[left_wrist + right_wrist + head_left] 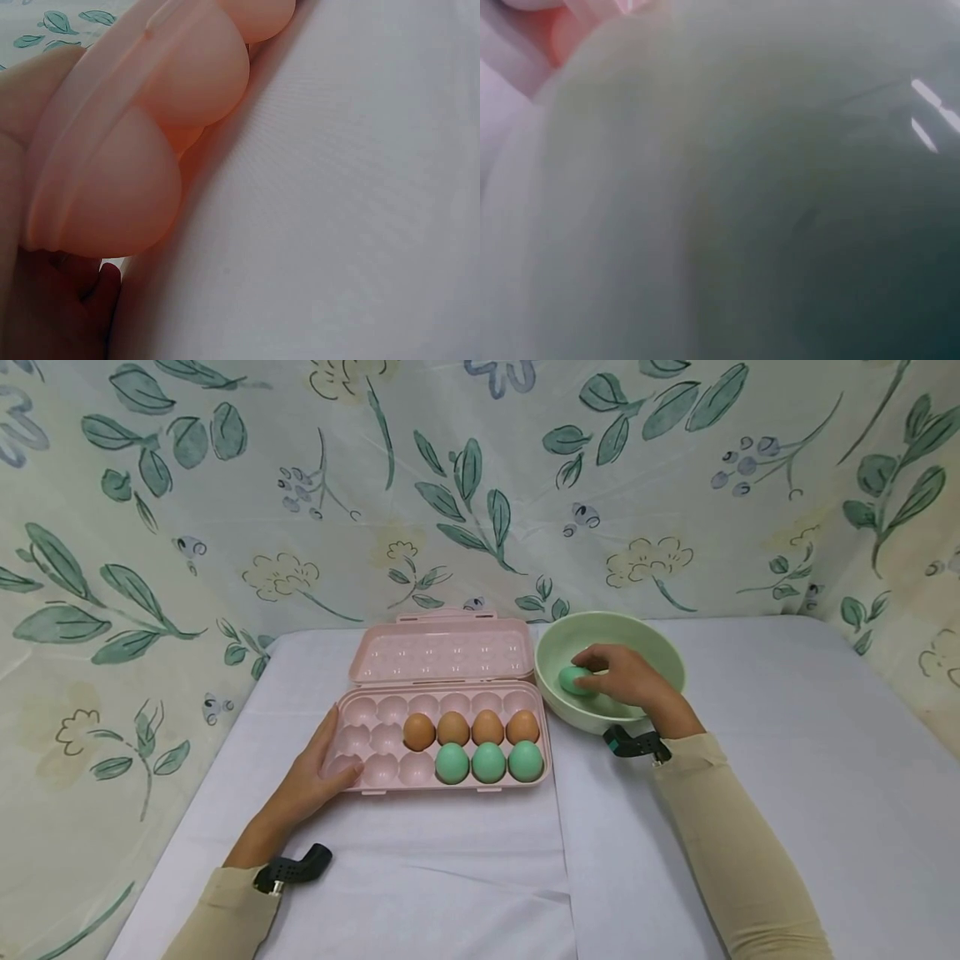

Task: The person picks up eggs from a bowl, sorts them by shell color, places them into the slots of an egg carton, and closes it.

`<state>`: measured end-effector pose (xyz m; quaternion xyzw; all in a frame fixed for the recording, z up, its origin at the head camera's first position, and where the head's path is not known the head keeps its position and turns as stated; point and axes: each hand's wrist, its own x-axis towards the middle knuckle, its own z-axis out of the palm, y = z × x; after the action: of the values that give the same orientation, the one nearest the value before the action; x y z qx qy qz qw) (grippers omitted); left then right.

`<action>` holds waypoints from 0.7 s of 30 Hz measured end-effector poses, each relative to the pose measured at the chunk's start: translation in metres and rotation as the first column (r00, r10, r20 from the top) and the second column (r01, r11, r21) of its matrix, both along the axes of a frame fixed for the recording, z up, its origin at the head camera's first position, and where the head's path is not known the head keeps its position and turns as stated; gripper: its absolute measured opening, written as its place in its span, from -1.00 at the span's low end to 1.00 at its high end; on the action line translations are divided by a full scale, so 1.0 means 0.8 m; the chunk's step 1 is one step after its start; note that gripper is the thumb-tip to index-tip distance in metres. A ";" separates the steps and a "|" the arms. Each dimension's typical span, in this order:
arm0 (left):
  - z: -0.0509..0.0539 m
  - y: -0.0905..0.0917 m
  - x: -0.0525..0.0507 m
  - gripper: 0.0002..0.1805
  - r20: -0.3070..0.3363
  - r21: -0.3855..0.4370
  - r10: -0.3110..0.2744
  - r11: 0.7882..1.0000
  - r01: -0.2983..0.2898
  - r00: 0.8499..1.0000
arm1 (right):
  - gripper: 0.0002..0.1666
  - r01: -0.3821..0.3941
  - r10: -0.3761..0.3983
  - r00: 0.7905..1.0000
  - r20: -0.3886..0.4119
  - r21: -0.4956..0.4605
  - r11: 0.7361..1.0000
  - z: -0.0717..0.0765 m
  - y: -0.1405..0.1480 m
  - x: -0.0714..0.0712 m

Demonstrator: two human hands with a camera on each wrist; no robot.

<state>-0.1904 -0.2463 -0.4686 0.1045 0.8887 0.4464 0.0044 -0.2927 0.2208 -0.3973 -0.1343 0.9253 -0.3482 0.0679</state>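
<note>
My left hand (307,781) grips the left end of a pink egg carton (420,693), its thumb over the front corner cup. In the left wrist view, fingers (101,296) show at the underside of the carton (112,187). Its lid lies open toward the back. Several brown eggs (452,728) sit in the middle row, and 3 green eggs (488,763) fill the right part of the front row. Over the light green bowl (652,660), my right hand (626,677) pinches a green egg (573,680) inside the rim. The right wrist view shows mostly blurred bowl wall (615,210).
A white cloth (787,735) covers the table, with a crease running forward from the carton. Behind the table hangs a curtain (480,485) printed with leaves and flowers. The bowl stands close against the carton's right side.
</note>
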 end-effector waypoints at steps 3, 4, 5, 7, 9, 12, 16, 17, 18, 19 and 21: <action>0.001 0.000 0.000 0.13 0.000 0.004 -0.003 1.000 0.003 1.000 | -0.52 -0.013 0.013 1.000 0.006 0.010 1.000 0.000 -0.001 0.000; 0.001 0.000 -0.001 0.13 -0.001 0.007 -0.005 1.000 0.005 1.000 | -0.51 -0.016 0.016 1.000 0.010 0.014 1.000 0.000 -0.001 0.000; 0.001 0.000 -0.001 0.13 -0.001 0.009 -0.008 1.000 0.008 1.000 | -0.51 -0.019 0.019 1.000 0.014 0.018 1.000 -0.001 -0.001 0.000; 0.001 0.001 -0.001 0.14 -0.002 0.014 -0.013 1.000 0.013 1.000 | -0.49 -0.027 0.026 0.999 0.018 0.023 0.999 -0.001 -0.001 -0.001; 0.002 0.001 -0.001 0.14 -0.004 0.016 -0.015 1.000 0.015 1.000 | -0.49 -0.032 0.031 0.999 0.026 0.029 0.999 -0.001 -0.001 -0.001; 0.002 0.001 -0.001 0.14 -0.002 0.013 -0.014 1.000 0.014 1.000 | -0.49 -0.042 0.040 0.999 0.028 0.038 0.998 -0.002 -0.001 -0.002; 0.002 0.001 0.000 0.14 0.006 0.011 -0.005 1.000 0.005 1.000 | -0.52 -0.058 0.056 0.998 0.029 0.049 0.997 -0.003 -0.002 -0.002; 0.002 0.001 0.000 0.14 0.007 0.009 -0.002 1.000 0.002 1.000 | -0.53 -0.061 0.059 0.998 0.029 0.051 0.997 -0.003 -0.002 -0.002; 0.002 0.001 0.000 0.14 0.009 0.009 0.001 1.000 -0.001 1.000 | -0.53 -0.063 0.062 0.998 0.028 0.053 0.997 -0.004 -0.002 -0.002; 0.002 0.001 0.000 0.13 0.011 0.007 0.004 1.000 -0.004 1.000 | -0.53 -0.065 0.064 0.998 0.026 0.056 0.996 -0.004 -0.003 -0.002; 0.001 0.001 0.001 0.13 0.014 0.001 0.008 1.000 -0.008 1.000 | -0.54 -0.066 0.065 0.998 0.021 0.059 0.996 -0.005 -0.003 -0.002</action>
<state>-0.1899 -0.2455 -0.4675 0.0980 0.8888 0.4476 0.0089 -0.2946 0.2186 -0.4013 -0.1591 0.9296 -0.3193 0.0923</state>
